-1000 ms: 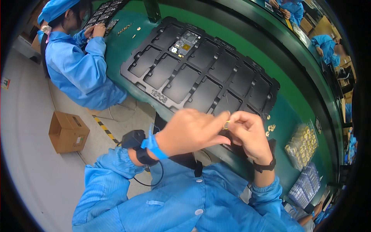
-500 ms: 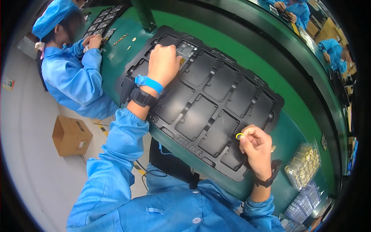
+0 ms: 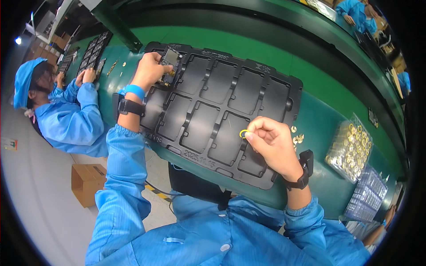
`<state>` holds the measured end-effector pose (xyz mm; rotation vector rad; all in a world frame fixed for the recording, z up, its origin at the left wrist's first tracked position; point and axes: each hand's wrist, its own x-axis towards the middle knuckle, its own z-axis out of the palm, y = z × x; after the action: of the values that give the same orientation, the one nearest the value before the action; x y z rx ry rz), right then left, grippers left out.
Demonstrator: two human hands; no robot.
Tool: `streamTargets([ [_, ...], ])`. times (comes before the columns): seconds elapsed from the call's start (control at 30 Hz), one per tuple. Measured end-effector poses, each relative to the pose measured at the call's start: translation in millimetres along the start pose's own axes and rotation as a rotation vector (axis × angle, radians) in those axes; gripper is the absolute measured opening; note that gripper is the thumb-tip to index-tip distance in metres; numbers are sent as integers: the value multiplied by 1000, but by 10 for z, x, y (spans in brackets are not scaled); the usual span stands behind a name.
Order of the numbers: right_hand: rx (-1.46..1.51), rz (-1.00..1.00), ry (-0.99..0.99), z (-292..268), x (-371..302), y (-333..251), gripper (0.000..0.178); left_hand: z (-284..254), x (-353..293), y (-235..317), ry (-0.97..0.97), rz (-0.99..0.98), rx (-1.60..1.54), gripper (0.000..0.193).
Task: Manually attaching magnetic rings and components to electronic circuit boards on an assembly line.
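Note:
My left hand (image 3: pixel 149 71) grips a small circuit board (image 3: pixel 171 59) by its edge, over the far left corner of a black compartmented tray (image 3: pixel 230 116). The board is tilted, and my fingers hide part of it. Above the near right pockets, my right hand (image 3: pixel 274 142) pinches a thin yellow ring (image 3: pixel 243 133) between thumb and forefinger. The tray's visible pockets hold nothing, though my left hand and wrist cover some at the left.
Small gold-coloured pieces (image 3: pixel 297 139) lie right of the tray, near a clear pack of round yellow-rimmed parts (image 3: pixel 350 144) and a stack of clear plastic trays (image 3: pixel 366 195). A co-worker (image 3: pixel 66 111) works at the left. A metal post (image 3: pixel 116 26) rises behind the tray.
The view has shifted to the right. My left hand has raised and tilted the circuit board, which lay flatter in the tray before. My right hand still pinches the yellow ring.

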<state>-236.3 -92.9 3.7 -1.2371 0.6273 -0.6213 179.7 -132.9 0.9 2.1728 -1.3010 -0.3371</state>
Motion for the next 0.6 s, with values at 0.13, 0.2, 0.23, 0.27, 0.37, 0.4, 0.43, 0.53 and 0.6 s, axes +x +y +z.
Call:
streamTargets([
  [0.13, 28, 3, 10, -15, -66, -32, 5, -203, -349, 199, 45, 49, -278, 21],
  [0.2, 38, -46, -1, -19, -88, -17, 4, -329, -795, 451, 72, -17, -748, 11],
  [0.23, 41, -44, 7, -23, -100, -18, 4, -285, -1030, 610, 53, -70, -1000, 12],
  [0.27, 63, -62, -6, -13, -113, -52, 3, -271, -1276, 752, 6, -66, -1171, 18],
  [0.37, 131, -120, -25, 26, -156, -138, 3, 91, -1931, 1035, -49, -104, -1544, 24],
  [0.4, 179, -172, -24, 34, -166, -136, 5, 257, -2119, 1161, -48, -179, -1619, 25],
  [0.43, 175, -154, -20, 43, -180, -142, 5, 387, -2274, 1302, -48, -258, -1695, 26],
  [0.53, 167, -195, 1, 100, -177, -198, 8, 567, -2509, 1511, -53, -375, -1782, 25],
  [0.6, 140, -184, 39, 79, -187, -190, 8, 633, -2556, 1581, -55, -350, -1811, 25],
])
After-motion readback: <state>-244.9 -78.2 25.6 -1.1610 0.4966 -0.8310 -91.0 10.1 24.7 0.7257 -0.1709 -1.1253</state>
